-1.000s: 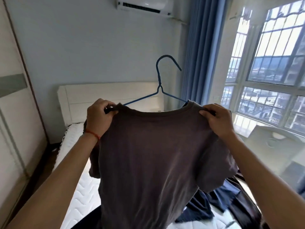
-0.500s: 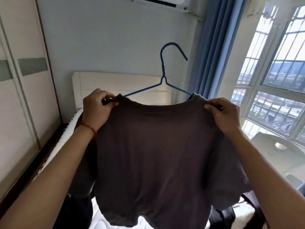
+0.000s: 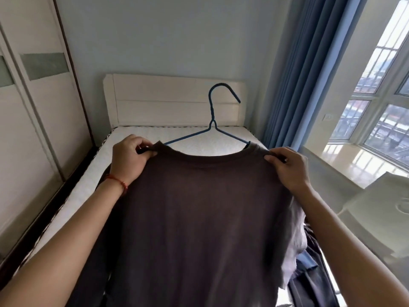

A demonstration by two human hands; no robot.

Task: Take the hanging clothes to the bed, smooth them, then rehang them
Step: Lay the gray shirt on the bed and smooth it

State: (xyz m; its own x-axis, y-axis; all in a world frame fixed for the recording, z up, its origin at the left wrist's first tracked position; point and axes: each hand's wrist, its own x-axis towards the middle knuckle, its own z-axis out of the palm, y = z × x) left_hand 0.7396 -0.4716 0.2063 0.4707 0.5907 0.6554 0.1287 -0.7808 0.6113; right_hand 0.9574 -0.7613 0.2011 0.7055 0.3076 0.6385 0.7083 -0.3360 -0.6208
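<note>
The left hand (image 3: 129, 159) and right hand (image 3: 287, 168) are each pinching a shoulder of the brown T-shirt (image 3: 199, 218), fingers clamped on cloth and wire. Between the fingers, the blue hanger (image 3: 212, 127) is rising beyond the collar. Past it the bed (image 3: 155, 134) is lying bare. Keeping both shoulders level should help the shirt sit squarely for rehanging.

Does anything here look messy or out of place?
Mostly tidy. The brown T-shirt sits on the blue hanger, gripped at both shoulders by the left hand and right hand. Only the crumpled clothes heaped at the bed's right edge look untidy.
</note>
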